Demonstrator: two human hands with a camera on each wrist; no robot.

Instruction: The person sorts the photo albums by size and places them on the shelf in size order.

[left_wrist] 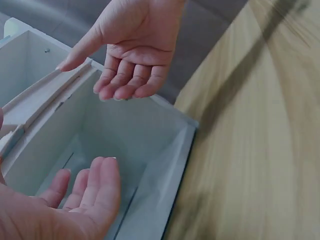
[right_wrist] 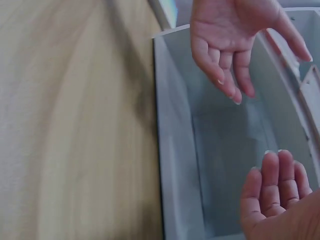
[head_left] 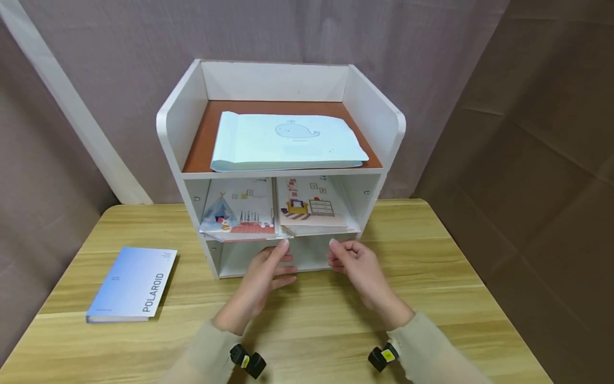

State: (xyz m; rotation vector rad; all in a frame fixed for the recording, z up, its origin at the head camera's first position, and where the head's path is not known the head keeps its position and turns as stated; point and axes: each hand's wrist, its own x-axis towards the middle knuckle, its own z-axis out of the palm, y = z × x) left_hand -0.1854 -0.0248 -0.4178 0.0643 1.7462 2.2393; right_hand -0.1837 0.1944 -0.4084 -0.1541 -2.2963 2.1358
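Note:
A small white shelf unit (head_left: 376, 205) stands on the wooden table. On its middle level lie two illustrated booklets or pages side by side, the left with a tent picture (head_left: 240, 205) and the right with a drawer picture (head_left: 314, 205). My left hand (head_left: 263, 274) is in front of the lower compartment, fingers extended and holding nothing. Opposite it, my right hand (head_left: 362, 269) hovers with loosely bent fingers, also holding nothing. The left wrist view shows the lower compartment (left_wrist: 135, 130) behind both hands, palms facing each other.
A pale blue whale-print pouch or booklet (head_left: 292, 141) lies on the brown top shelf (head_left: 283, 108). To the left, a blue-and-white book marked POLAROID (head_left: 131, 282) lies flat on the table (head_left: 451, 309). Grey curtains (head_left: 268, 32) hang behind.

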